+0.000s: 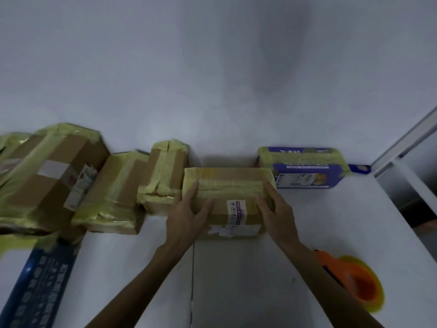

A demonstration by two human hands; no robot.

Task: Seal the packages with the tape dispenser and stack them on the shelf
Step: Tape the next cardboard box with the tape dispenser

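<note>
On my feed, the head camera looks down at a white surface (236, 280) set against a pale wall. The left hand (186, 214) grips the left end of the centre box (227, 183), a brown carton banded in yellowish tape with a printed label on its near face. Its fingers (192, 192) lie up along that end and the thumb hooks over the near face. The right hand (276, 214) mirrors it on the right end, fingers up the side and thumb curled onto the carton. The box sits on the surface just in front of the wall, in a gap between neighbours.

I judge this box sealed and the placing step in hand. The next move calls for squaring it into the gap and releasing both hands, or lifting it if it belongs on top. I cannot tell whether this surface is the shelf.

Around it, left to right:
- A large taped box (47, 176), blurred, with a flat blue package (40, 280) nearer the camera.
- A medium taped box (113, 195) beside it.
- A small taped box (163, 176) just beside the left hand, leaving that side's grip little room.
- A blue taped box (305, 171) against the wall, slightly apart.
- An orange tape dispenser (350, 280) lying untouched near the right forearm.
- A white frame (406, 157) at the far right edge.
</note>
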